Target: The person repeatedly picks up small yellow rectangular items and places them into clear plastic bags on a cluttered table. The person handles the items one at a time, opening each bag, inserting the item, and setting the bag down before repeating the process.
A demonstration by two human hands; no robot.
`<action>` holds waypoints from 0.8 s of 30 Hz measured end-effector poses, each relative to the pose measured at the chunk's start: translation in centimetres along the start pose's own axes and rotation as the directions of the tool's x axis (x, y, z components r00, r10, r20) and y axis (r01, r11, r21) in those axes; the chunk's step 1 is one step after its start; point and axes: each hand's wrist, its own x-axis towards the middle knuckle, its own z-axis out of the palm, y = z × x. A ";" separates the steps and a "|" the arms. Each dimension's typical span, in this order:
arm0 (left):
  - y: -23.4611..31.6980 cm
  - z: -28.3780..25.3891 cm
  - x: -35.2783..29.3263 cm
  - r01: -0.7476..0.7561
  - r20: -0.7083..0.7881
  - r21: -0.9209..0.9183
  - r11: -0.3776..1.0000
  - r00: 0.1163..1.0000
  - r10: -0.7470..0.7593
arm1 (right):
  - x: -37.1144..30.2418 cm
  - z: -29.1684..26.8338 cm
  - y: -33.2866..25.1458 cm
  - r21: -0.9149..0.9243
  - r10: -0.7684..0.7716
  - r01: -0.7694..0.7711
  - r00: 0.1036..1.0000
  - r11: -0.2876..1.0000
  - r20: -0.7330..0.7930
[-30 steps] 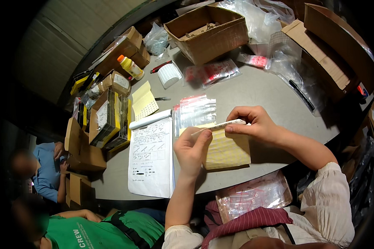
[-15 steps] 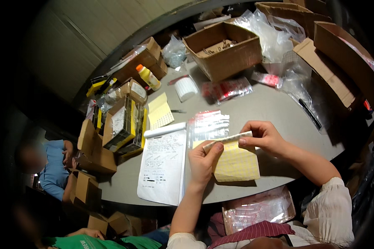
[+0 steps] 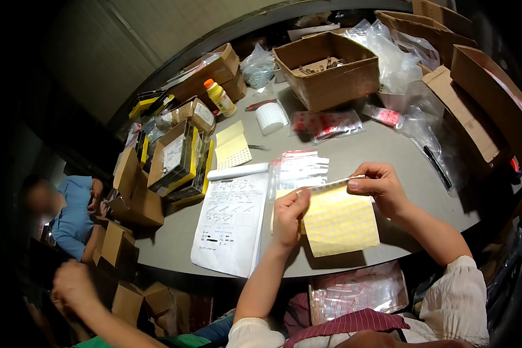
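A yellow sticker sheet (image 3: 341, 227) with rows of small marks hangs over the table's near edge, its top edge slightly curled. My left hand (image 3: 289, 217) pinches that edge at its left end, thumb on top. At the other end my right hand (image 3: 380, 188) grips it between thumb and fingers. Behind the left hand, part of another yellow sheet shows beneath. Just beyond lie clear zip bags (image 3: 300, 168) with red strips. An open notepad (image 3: 229, 223) with handwriting lies left of my left hand.
Another yellow sheet (image 3: 233, 148), a yellow bottle with orange cap (image 3: 220, 97) and a white label roll (image 3: 271, 118) stand farther back. Cardboard boxes (image 3: 325, 72) line the far side. A tray of bags (image 3: 359, 293) sits below the table edge. Co-workers are at the left.
The sheet's rolled top edge has opened and tilted up to the right, so more of its face shows. My right hand has risen slightly. A co-worker's arm has come up at lower left.
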 end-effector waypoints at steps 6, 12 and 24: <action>0.8 -1.1 0.6 -0.098 -0.004 0.439 0.893 0.994 0.111 | 1.2 -0.9 0.1 -0.122 -0.057 0.059 0.998 0.991 0.022; 0.3 7.5 0.2 -0.209 0.114 0.388 0.898 0.977 0.179 | 3.5 -0.8 2.2 -0.067 -0.206 0.217 0.969 0.974 0.139; -10.2 25.6 -4.1 -0.303 0.794 0.306 0.903 0.605 -0.066 | 4.2 -5.3 6.4 -0.096 -0.324 0.327 0.945 0.940 0.042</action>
